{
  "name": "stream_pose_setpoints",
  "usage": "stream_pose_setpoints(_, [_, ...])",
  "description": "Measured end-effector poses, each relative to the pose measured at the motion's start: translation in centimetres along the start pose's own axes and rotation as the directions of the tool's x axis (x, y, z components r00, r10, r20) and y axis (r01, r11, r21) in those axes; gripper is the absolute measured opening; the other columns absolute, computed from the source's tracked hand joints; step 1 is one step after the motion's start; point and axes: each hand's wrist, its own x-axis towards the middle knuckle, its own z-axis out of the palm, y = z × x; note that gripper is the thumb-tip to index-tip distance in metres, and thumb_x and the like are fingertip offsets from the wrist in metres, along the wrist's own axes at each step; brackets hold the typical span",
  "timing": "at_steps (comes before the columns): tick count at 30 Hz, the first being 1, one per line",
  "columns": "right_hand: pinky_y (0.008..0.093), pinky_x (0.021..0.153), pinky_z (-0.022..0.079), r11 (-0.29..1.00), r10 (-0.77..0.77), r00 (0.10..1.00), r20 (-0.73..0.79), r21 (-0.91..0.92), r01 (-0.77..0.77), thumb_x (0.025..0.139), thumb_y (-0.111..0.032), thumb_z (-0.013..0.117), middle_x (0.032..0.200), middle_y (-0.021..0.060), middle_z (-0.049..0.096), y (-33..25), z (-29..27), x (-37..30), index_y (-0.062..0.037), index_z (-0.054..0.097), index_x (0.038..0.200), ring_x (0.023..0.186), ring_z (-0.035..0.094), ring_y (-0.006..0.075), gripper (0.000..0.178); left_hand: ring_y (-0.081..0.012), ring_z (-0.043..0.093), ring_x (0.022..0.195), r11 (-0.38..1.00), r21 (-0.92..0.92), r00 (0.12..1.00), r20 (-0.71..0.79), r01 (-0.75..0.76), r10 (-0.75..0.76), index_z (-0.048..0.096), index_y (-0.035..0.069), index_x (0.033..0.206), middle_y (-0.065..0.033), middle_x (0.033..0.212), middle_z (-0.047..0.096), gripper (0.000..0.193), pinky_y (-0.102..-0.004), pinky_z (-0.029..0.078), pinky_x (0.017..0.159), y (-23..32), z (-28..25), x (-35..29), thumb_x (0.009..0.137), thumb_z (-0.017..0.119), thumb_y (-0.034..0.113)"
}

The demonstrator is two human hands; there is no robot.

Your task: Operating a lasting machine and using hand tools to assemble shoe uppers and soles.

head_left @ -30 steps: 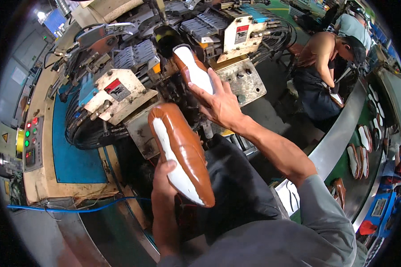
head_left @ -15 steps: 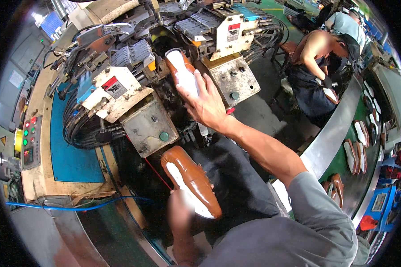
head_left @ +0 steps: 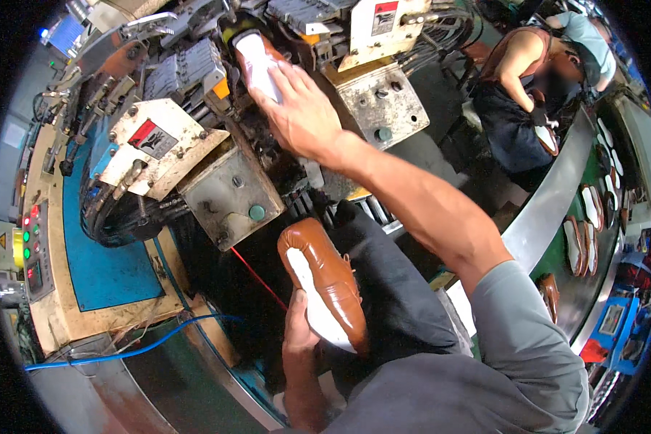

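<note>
My left hand [head_left: 300, 327] grips a glossy brown shoe upper [head_left: 327, 267] with a white sole board, low in front of my lap. Its thumb lies on the white board and the other fingers are hidden behind. My right hand [head_left: 302, 116] is on a second brown shoe [head_left: 253, 56], its fingers laid over the white underside near the heel end. That shoe's toe points into the opening of a shoe-making machine [head_left: 159, 148], between the machine's two sides. What lies under my right palm does not show.
Metal boxes with green buttons [head_left: 257, 212] flank the right arm. A control panel [head_left: 37, 249] stands at the left, with a blue hose [head_left: 134, 352] below. At right, a conveyor [head_left: 550, 210] carries several shoes. Beyond it a seated co-worker [head_left: 517, 87] handles a shoe.
My right hand and its shoe have gone further forward, toward the machine's opening. The left hand's shoe has turned a little more upright. The whole view has shifted slightly.
</note>
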Motion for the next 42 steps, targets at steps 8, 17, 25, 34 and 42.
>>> stream_pose_setpoints(8, [0.0528,0.124,0.039,0.999,-0.032,0.994,-0.101,0.005,0.032,0.105,-0.023,0.056,0.137,0.0276,0.066,2.0,3.7,6.1,-0.0068,0.067,0.147,0.14,0.055,0.044,0.047,-0.043,0.066,0.136,0.998,0.057,0.991,-0.134,-0.023,0.03,0.035,0.003,0.17,-0.0241,0.158,0.06,0.09,-0.0625,0.054,0.115,0.1,-1.3,3.5,0.111,0.05,0.069])
stream_pose_setpoints(17, [0.0537,0.127,0.036,0.998,-0.021,0.999,-0.028,0.055,0.023,0.105,-0.018,0.05,0.137,0.034,0.069,1.7,1.0,7.7,0.0,0.065,0.145,0.143,0.056,0.0478,0.046,-0.0496,0.066,0.136,0.992,0.022,0.991,-0.043,0.126,-0.125,0.026,-0.001,0.172,-0.0325,0.157,0.055,0.101,-0.067,0.053,0.116,1.5,0.5,4.7,0.106,0.057,0.069])
stream_pose_setpoints(25, [0.0584,0.133,0.032,0.838,0.02,0.999,0.049,0.543,-0.043,0.102,-0.034,0.072,0.168,0.0351,0.043,-1.0,-6.0,-4.9,0.0004,0.067,0.147,0.157,0.039,0.0559,0.057,-0.0474,0.067,0.133,0.99,-0.09,0.991,0.085,0.108,-0.1,0.027,0.0,0.172,-0.0301,0.157,0.056,0.092,-0.0651,0.055,0.114,1.4,0.4,2.9,0.109,0.055,0.061])
stream_pose_setpoints(34, [0.0355,0.113,0.051,-0.33,0.209,0.646,0.734,0.674,-0.66,0.11,-0.029,0.074,0.14,0.0092,0.068,-6.1,-13.4,-25.5,-0.0033,0.059,0.157,0.128,0.062,0.0168,0.056,-0.0259,0.059,0.143,0.914,0.371,0.986,-0.085,0.163,-0.141,0.027,0.005,0.176,-0.0156,0.158,0.056,0.073,-0.0425,0.049,0.12,-1.6,4.5,-0.4,0.115,0.059,0.03])
stream_pose_setpoints(42, [0.033,0.102,0.056,-0.446,0.536,0.525,0.661,0.75,-0.489,0.113,-0.017,0.062,0.131,0.0067,0.071,-7.5,-15.9,-30.6,-0.0023,0.062,0.152,0.114,0.067,0.0137,0.042,-0.0297,0.058,0.145,0.894,0.418,0.984,0.006,0.161,-0.18,0.021,0.005,0.177,-0.0199,0.164,0.05,0.08,-0.0428,0.044,0.125,-4.4,9.4,-1.9,0.108,0.058,0.019])
